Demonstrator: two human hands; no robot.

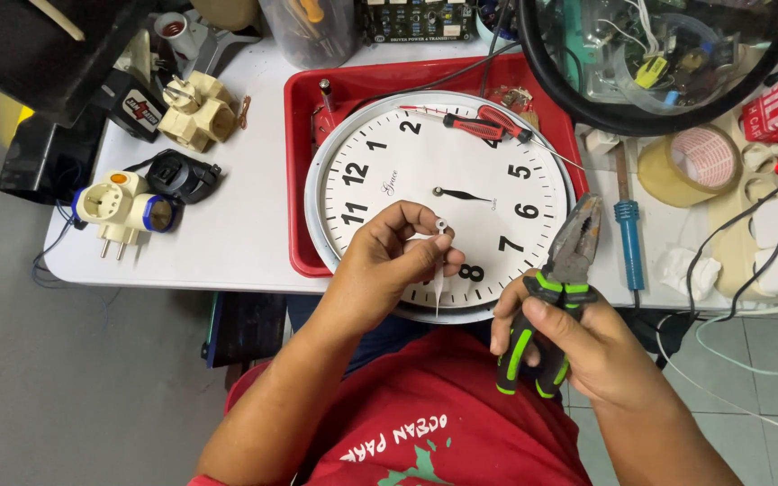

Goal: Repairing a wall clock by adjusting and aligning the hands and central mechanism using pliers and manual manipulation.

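While the left hand (389,256) hovers over the clock (443,202) near its 8 numeral, its thumb and fingertips pinch a thin white clock hand (438,270), whose tip points down toward six o'clock past the rim. At four o'clock from the dial's centre, the right hand (578,342) wraps the green-and-black handles of the pliers (565,270), fingers closed round them; the metal nose points up toward twelve o'clock, pressed together and gripping nothing, just off the clock's lower right edge. One black pointer (463,194) remains on the dial, aimed at three o'clock. The clock lies face up in a red tray (303,180) on a white table (236,198). Two red screwdrivers (483,124) rest across the dial's top, at one o'clock from its centre. A blue-handled tool (628,238) lies to the right of the tray, with a tape roll (688,164) beyond it at two o'clock. At nine o'clock from the tray sit plug adapters (123,207), cream and blue, with cream ones (195,112) farther up at ten o'clock.
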